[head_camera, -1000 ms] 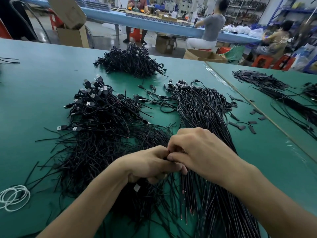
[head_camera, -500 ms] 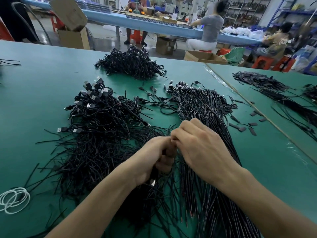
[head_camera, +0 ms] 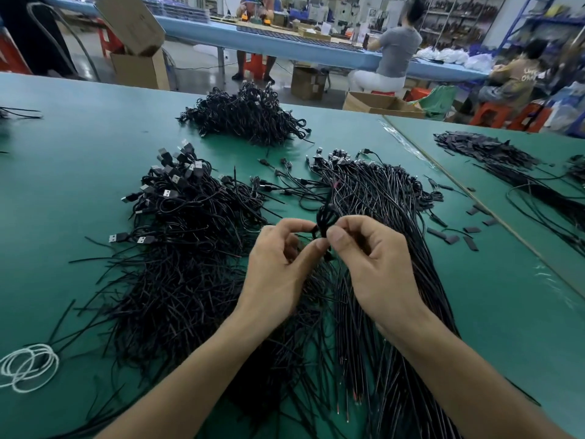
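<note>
Both my hands are raised over the green table (head_camera: 63,160), working a small coiled black cable (head_camera: 325,218) between them. My left hand (head_camera: 278,264) pinches it from the left with thumb and fingers. From the right, my right hand (head_camera: 373,258) pinches the same coil. The loop of the coil sticks up above my fingertips. Under my hands lies a pile of black USB cables (head_camera: 177,217) on the left and a long bundle of straight black cables (head_camera: 380,217) on the right.
A third heap of coiled black cables (head_camera: 247,115) lies at the far middle. A white cord loop (head_camera: 28,365) sits near left. Short black sleeve pieces (head_camera: 456,236) lie scattered right of the bundle. More cables (head_camera: 493,153) cover the adjoining table. People sit at benches beyond.
My hands have lifted away from the piles and moved further from me, opening apart slightly; the coiled cable now shows between my fingertips.
</note>
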`<state>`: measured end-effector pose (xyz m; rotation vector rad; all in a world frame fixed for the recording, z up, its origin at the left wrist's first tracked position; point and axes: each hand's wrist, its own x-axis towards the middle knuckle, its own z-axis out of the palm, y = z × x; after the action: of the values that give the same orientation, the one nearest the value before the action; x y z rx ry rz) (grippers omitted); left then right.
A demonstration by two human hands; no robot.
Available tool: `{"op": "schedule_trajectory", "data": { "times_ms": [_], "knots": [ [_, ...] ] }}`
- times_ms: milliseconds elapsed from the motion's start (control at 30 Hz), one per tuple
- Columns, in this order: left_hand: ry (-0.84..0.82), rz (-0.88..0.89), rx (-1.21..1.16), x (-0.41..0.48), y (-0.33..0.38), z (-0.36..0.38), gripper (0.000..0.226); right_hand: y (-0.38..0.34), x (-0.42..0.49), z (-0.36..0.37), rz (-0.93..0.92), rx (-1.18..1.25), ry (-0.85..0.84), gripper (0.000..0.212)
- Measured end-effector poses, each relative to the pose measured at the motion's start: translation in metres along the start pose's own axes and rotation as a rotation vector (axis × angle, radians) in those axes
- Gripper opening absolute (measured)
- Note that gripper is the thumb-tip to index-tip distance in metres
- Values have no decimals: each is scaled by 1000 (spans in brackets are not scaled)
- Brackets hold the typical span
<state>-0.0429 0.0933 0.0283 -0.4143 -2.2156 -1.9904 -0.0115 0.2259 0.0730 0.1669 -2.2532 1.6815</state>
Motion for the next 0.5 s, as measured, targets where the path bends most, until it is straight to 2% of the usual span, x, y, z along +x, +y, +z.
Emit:
{"op": "schedule_trajectory", "data": {
  "times_ms": [33, 167, 333, 433, 500],
  "knots": [
    [7, -9, -17, 1, 0, -1, 21, 0, -1, 1, 26, 64, -22, 13],
    [-94, -101, -337, 2, 6, 2, 19, 0, -1, -1, 153, 261, -85, 15],
    [-109, -185, -660, 4, 14, -6, 34, 14, -5, -4, 266, 197, -168, 13],
    [-92, -154, -722, 3, 18, -9, 37, 19, -7, -5, 308, 192, -189, 9],
    [-93, -105, -656, 3, 17, -8, 32, 19, -6, -6, 289, 197, -193, 21]
  ]
}}
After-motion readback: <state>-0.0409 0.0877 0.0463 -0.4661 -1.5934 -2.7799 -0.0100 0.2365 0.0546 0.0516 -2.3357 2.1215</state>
